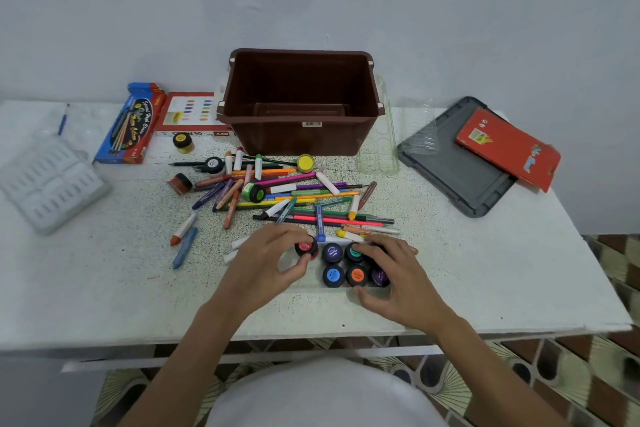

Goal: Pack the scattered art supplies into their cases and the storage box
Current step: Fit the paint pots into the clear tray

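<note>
While crayons and markers [294, 198] lie heaped mid-table, near-edge items, left to right: left hand [273, 260], thumb and fingers curled round red-lidded jar [305, 248]. Jar upright at left end of clear tray [311, 284], directly under fingertips, seating unclear. Violet jar [332, 252] just beside it. Right hand [398, 281] clasps tray's right end, fingers over teal jar [354, 252], thumb on near rim. Free slot nearside of red jar: left hand nearer. Storage box [301, 139] beyond pile, nothing inside.
</note>
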{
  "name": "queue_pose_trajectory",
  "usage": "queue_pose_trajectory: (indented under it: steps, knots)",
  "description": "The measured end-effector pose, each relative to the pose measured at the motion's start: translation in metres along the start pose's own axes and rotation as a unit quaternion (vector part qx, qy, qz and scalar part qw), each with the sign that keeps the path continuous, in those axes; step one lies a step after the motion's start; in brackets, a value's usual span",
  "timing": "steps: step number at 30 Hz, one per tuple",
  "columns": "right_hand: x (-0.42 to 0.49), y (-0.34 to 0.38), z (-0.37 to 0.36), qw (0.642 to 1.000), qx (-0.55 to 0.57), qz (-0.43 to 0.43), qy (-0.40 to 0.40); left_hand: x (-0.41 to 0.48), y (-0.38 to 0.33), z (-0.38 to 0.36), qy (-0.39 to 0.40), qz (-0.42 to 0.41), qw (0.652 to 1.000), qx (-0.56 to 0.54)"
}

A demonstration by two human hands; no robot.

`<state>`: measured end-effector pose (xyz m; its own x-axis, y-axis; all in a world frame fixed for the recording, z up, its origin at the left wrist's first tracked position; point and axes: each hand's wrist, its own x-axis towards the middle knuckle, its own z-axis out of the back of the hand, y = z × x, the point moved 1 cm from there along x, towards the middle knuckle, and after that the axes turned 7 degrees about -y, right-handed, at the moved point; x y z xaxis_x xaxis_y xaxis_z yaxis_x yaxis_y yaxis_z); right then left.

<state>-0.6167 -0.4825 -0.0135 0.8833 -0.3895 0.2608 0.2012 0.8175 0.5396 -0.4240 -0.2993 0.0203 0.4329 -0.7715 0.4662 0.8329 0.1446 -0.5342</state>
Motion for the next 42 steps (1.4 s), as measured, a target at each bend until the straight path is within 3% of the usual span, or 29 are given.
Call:
queue_pose_trajectory:
  steps: [7,21,29,34,42]
  knots:
    - [-0.001,0.001,0.0,1.0,0.005,-0.006,0.0,-0.012,0.005,-0.016,0.052,0.02,0.998,0.021]
    - [-0.002,0.003,0.001,1.0,0.008,-0.001,-0.006,-0.009,0.004,-0.019,0.012,0.011,0.999,0.051]
    - [-0.003,0.002,-0.001,1.0,0.011,-0.01,-0.01,0.042,0.023,-0.017,0.016,-0.024,0.994,0.103]
    - [-0.003,0.002,-0.001,1.0,0.009,-0.009,-0.007,0.082,0.045,-0.029,-0.023,-0.046,0.99,0.129]
    - [-0.003,0.002,-0.001,1.0,0.01,0.001,-0.021,0.13,0.045,-0.047,0.108,0.02,0.946,0.305]
